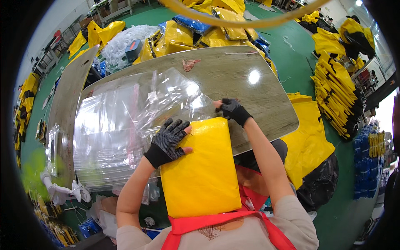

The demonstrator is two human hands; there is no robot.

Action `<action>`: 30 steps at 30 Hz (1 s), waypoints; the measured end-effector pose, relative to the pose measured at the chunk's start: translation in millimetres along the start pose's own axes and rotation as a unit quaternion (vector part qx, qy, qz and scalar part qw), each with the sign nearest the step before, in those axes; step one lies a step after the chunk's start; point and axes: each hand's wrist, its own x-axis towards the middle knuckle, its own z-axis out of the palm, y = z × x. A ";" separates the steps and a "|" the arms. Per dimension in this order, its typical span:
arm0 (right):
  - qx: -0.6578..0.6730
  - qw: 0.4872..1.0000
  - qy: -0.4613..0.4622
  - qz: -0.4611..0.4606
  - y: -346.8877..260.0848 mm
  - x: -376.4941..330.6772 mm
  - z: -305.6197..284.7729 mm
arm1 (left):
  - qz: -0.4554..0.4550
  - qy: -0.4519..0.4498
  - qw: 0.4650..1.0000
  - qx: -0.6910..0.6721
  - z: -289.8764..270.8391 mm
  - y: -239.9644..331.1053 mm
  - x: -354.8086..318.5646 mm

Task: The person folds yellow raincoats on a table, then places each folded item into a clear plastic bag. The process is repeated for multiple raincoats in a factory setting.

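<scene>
A folded yellow garment lies flat against my chest and the near table edge. My left hand, in a black fingerless glove, presses flat on its upper left corner with fingers spread. My right hand, also gloved, pinches the edge of a clear plastic bag just above the garment's top right corner. A thick stack of clear plastic bags lies on the wooden table to the left of my hands.
Heaps of yellow garments are stacked at the right, and more packed ones lie beyond the table. A black bag sits on the green floor at lower right. A second table stands to the left.
</scene>
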 end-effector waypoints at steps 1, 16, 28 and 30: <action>-0.081 0.994 -0.058 -0.035 1.8 19.2 8.6 | 0.002 -0.001 1.000 -0.002 1.5 0.7 1.0; 0.155 0.978 -0.137 0.012 14.3 -47.4 18.5 | -0.083 0.053 0.994 0.050 -1.2 9.3 -31.8; 0.188 0.962 0.151 -0.125 10.4 -57.9 53.5 | -0.109 0.074 0.991 0.037 11.4 14.5 -18.6; -0.023 0.935 0.256 -0.244 21.3 -51.9 56.4 | -0.117 0.082 0.989 0.038 13.7 17.3 -16.2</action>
